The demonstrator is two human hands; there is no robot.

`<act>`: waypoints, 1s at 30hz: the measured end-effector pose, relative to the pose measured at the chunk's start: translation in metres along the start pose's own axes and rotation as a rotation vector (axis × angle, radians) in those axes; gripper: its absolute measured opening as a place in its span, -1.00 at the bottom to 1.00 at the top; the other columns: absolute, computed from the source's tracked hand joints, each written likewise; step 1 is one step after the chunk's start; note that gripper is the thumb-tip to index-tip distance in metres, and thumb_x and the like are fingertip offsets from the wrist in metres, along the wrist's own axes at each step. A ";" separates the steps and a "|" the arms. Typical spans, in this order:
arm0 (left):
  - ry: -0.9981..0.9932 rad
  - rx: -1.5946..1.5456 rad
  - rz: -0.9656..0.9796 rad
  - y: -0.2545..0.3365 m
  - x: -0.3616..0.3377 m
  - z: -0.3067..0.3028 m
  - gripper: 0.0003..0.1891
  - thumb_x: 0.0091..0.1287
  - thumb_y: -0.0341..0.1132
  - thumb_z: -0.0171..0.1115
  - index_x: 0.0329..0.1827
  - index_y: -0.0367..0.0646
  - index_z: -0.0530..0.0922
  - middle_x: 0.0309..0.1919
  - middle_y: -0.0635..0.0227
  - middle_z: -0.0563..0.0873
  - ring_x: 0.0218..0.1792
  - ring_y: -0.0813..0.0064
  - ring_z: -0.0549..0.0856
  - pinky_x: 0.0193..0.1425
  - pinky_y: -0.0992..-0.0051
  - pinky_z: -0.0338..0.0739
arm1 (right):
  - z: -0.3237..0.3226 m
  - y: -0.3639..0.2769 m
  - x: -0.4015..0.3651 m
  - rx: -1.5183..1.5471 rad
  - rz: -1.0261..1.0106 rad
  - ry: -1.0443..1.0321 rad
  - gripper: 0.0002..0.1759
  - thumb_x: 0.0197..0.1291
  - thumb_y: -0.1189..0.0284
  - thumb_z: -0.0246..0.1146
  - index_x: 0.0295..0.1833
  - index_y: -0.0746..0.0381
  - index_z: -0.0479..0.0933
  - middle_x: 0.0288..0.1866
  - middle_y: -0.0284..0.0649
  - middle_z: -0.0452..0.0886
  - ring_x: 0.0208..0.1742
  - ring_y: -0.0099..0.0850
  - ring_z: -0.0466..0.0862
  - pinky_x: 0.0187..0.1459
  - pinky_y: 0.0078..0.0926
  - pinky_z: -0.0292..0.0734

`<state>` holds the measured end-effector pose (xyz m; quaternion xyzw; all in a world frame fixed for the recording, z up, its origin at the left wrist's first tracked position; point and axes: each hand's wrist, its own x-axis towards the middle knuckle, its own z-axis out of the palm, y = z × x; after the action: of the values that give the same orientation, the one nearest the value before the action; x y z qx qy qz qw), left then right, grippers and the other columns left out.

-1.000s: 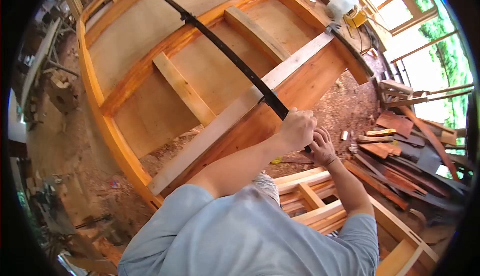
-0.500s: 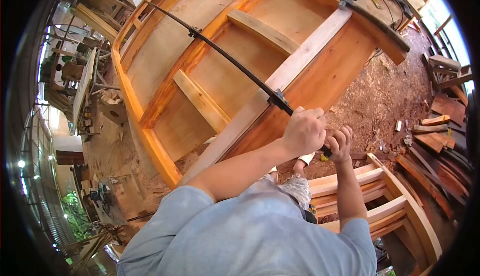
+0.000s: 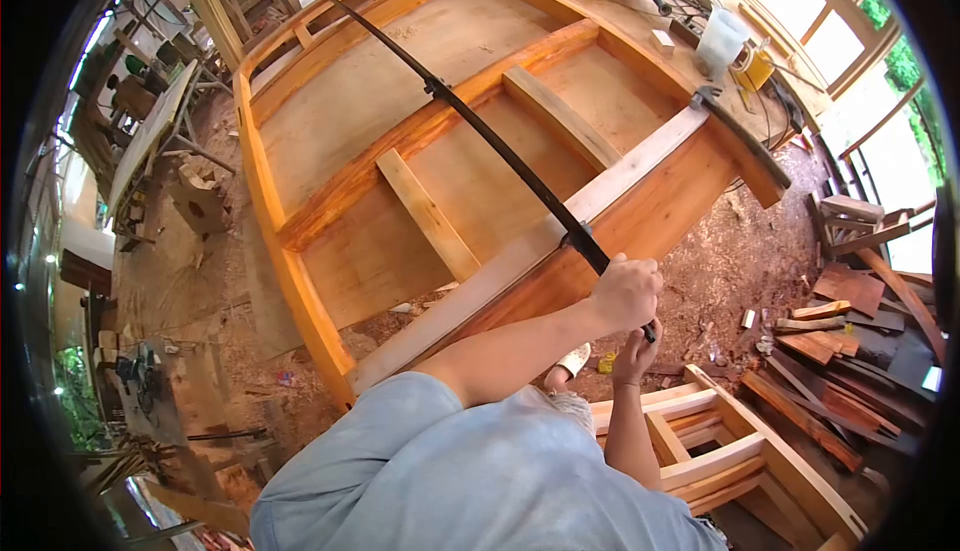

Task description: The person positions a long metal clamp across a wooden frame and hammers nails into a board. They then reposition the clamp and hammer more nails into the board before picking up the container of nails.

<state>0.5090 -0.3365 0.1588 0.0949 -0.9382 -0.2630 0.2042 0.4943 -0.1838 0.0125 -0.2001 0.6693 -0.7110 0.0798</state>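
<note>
Left hand [image 3: 625,296] is a tight fist wrapped round the near end of the bar clamp [image 3: 500,151], just off the near edge of the big wooden frame [image 3: 262,181]. Right hand [image 3: 636,349] sits right below it, fingers curled shut on the same end, with the tips partly hidden. The clamp is a long, thin black metal bar running diagonally across the frame from its far rim, and the clamp head [image 3: 580,238] bears on a pale board [image 3: 520,261] along the frame's near edge. Judgement: this looks like tightening or seating the clamp, which is best done with the bar kept flat and square to the pale board, one hand steadying while the other turns, and the pressure built gradually so the head doesn't slip off the edge. The frame is orange-toned glossy timber with curved rails, matte plywood panels and two pale flat battens [image 3: 430,216]. The floor beside the frame is reddish sawdust [image 3: 740,251], and rough dark offcuts [image 3: 830,351] lie to the right of the frame.
</note>
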 end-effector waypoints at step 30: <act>-0.021 -0.087 -0.118 -0.004 0.016 -0.001 -0.78 0.05 -0.32 0.19 -0.31 -0.14 0.75 -0.19 0.18 0.73 -0.05 0.23 0.69 0.08 0.24 0.45 | 0.010 -0.035 0.004 0.002 0.565 0.143 -0.41 0.53 -0.19 -0.15 -0.25 0.11 0.36 -0.55 -0.53 0.27 -0.57 -0.64 0.26 -0.51 -0.59 0.16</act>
<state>0.4958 -0.3449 0.1629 0.1386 -0.9207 -0.3159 0.1824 0.4995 -0.1911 0.0480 0.0449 0.7019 -0.6735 0.2274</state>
